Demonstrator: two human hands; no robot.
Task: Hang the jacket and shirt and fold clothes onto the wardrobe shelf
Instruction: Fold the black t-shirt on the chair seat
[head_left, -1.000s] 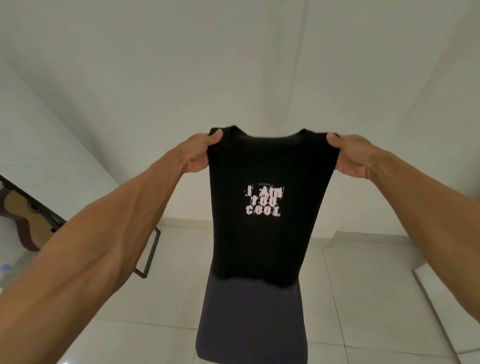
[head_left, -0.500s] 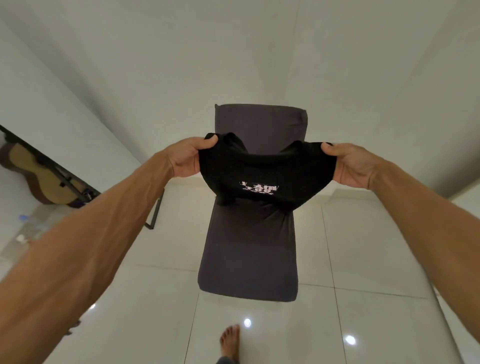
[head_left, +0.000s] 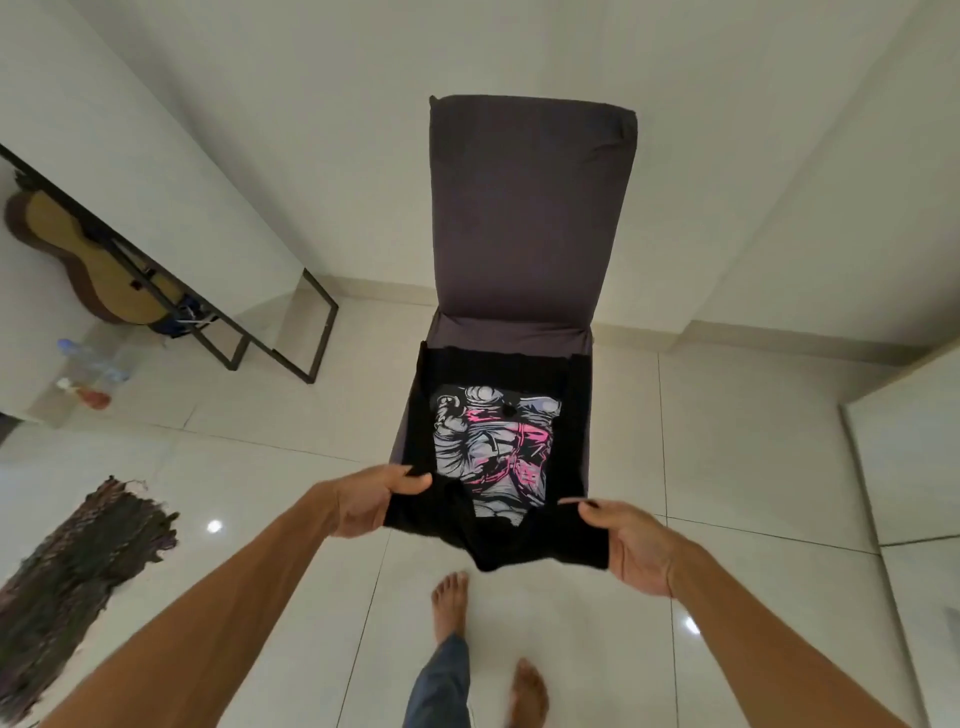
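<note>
Now left hand (head_left: 374, 501) and right hand (head_left: 631, 545) pinch T-shirt (head_left: 498, 452) at 6 o'clock edge; pull taut, smooth flat on chair (head_left: 524, 208) seat.

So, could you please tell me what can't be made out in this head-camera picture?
- Head view: chair seat mostly hidden under the black T-shirt.
- Head view: guitar partly hidden behind the table frame.
- Head view: rug cut off by the left edge.
- Head view: bottle at left too blurred to identify.
</note>
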